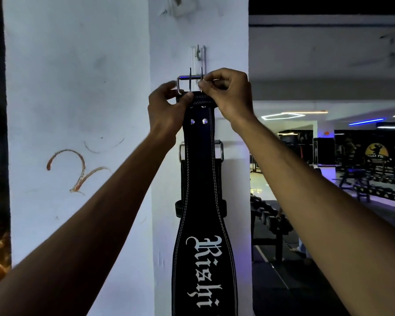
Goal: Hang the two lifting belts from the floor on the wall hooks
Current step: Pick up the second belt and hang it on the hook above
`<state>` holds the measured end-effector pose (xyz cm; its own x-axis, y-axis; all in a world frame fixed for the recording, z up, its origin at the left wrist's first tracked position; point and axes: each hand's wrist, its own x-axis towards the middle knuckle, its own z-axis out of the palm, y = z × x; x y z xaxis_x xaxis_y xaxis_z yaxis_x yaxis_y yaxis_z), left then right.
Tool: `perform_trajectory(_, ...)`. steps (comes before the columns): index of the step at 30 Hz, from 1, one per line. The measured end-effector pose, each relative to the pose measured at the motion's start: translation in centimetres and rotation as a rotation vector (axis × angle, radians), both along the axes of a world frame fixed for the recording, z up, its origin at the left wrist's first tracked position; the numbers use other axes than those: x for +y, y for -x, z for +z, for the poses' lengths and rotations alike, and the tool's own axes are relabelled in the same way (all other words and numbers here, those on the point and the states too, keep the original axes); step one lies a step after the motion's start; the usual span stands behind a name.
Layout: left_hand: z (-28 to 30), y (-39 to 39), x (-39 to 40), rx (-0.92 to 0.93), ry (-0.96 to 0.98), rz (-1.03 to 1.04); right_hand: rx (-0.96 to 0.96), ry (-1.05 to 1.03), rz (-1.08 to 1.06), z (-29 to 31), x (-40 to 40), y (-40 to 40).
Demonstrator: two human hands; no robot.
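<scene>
Here the left hand (167,108) grips the top of the belt (200,179) at the left side of its buckle (190,82), fingers closed on the leather and the metal frame. The right hand (228,92) pinches the right end of the buckle, fingers closed on it. Both hold the belt up against the white pillar (198,30), and the belt hangs straight down from them. The two prongs of the buckle stand up, just below the hook (198,54), which is still bare. Behind this belt a second belt (182,179) hangs lower on the pillar; its buckle (220,151) shows at both sides, but its own hook is hidden. So I judge one belt is already hung and this is the last one. The next move calls for lifting the buckle a little higher and setting its frame over the hook, then letting go gently. On the belt, white Gothic letters read "Rishi"; more letters may follow below the edge of the view.
</scene>
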<state>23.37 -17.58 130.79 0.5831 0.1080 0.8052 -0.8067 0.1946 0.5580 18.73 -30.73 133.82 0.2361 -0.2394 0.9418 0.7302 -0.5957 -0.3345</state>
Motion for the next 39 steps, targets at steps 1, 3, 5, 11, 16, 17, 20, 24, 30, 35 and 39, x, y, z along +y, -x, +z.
perform_trajectory(1,0.6,-0.3,0.0,0.0,-0.024,-0.01,0.002,-0.012,0.001,0.4,-0.2,-0.5)
perform_trajectory(3,1.5,-0.9,-0.2,0.006,-0.045,-0.037,-0.002,-0.016,0.004,1.0,-0.5,-1.3)
perform_trajectory(5,2.1,-1.4,-0.5,-0.01,-0.064,-0.045,-0.014,-0.025,0.0,1.6,-0.9,-1.9)
perform_trajectory(11,3.7,-2.6,-1.6,-0.01,-0.174,-0.022,-0.001,-0.084,-0.021,2.8,-1.9,-3.7)
perform_trajectory(16,4.3,-3.4,-1.3,0.019,-0.229,-0.011,0.005,-0.099,-0.044,3.2,-1.8,-5.1)
perform_trajectory(17,4.4,-3.5,-1.2,0.034,-0.247,-0.008,0.025,-0.104,-0.045,3.3,-1.9,-5.4)
perform_trajectory(20,4.5,-3.7,-1.0,0.074,-0.294,-0.027,0.088,-0.142,-0.007,3.1,-2.4,-6.1)
perform_trajectory(24,3.8,-4.1,-0.7,0.057,-0.307,-0.04,0.108,-0.19,0.059,2.2,-2.5,-6.6)
perform_trajectory(30,4.2,-3.6,-1.0,0.029,-0.259,0.032,0.094,-0.207,0.105,1.9,-2.1,-6.5)
perform_trajectory(35,4.3,-5.0,-1.5,0.065,-0.161,0.096,0.114,-0.223,0.13,1.9,-2.1,-6.3)
perform_trajectory(39,4.1,-5.0,-1.9,0.129,-0.104,0.044,0.113,-0.208,0.128,1.8,-1.9,-6.1)
